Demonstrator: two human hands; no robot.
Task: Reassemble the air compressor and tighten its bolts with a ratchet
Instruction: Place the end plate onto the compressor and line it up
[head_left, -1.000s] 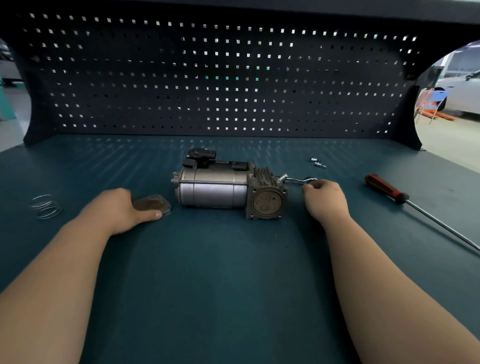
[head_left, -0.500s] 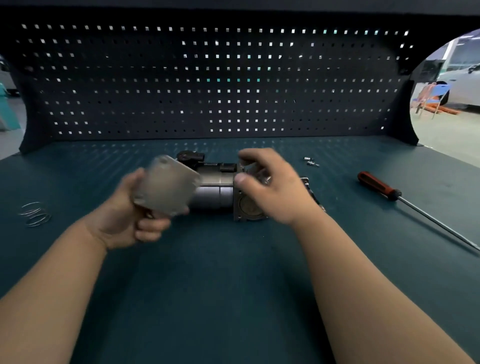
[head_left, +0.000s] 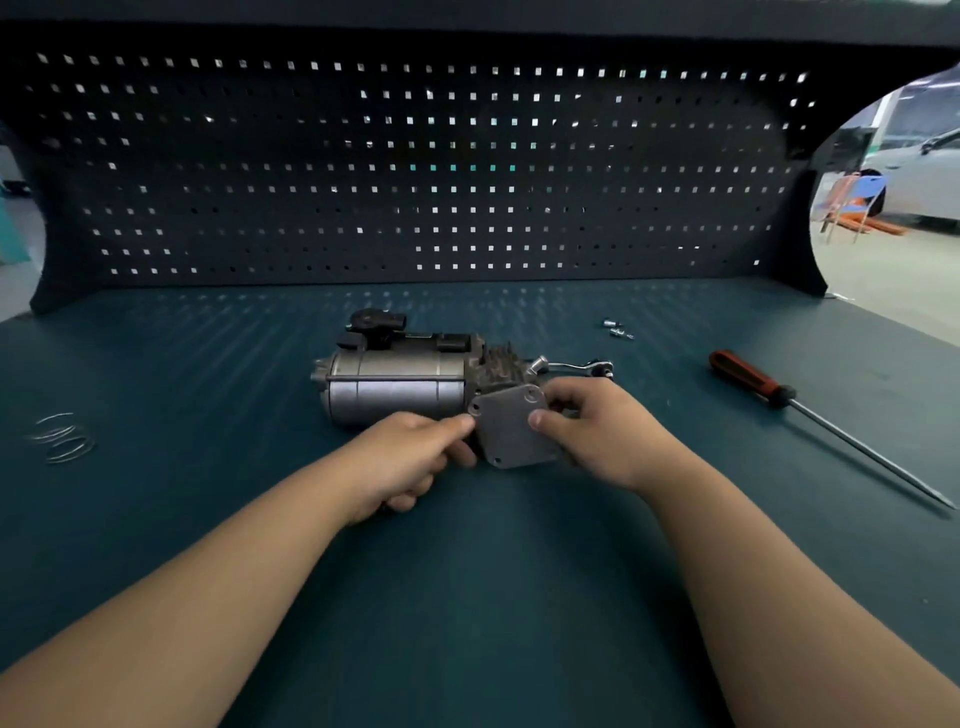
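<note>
The air compressor (head_left: 402, 382), a silver metal cylinder with black plastic fittings on top and a finned grey head at its 3 o'clock end, lies on its side in the middle of the dark green bench top (head_left: 467, 597). Both hands hold the flat grey metal cover plate (head_left: 511, 428) with holes at its corners against the near face of that head: the left hand (head_left: 410, 462) pinches the plate's 9 o'clock edge between thumb and fingers, and the right hand (head_left: 597, 426) grips its 3 o'clock edge the same way.

By my reading the task is early. The plate is being lined up, not fastened, and its corner holes look empty. Still left are seating it, starting the bolts and tightening them. The small silver bolts (head_left: 617, 329) lie loose at 1 o'clock from the compressor, and the chrome ratchet (head_left: 576, 366) lies untouched just behind the right hand.

The head's face is hidden by the plate (so whether it sits flush cannot be told). The bolt count is too small to make out.
</note>
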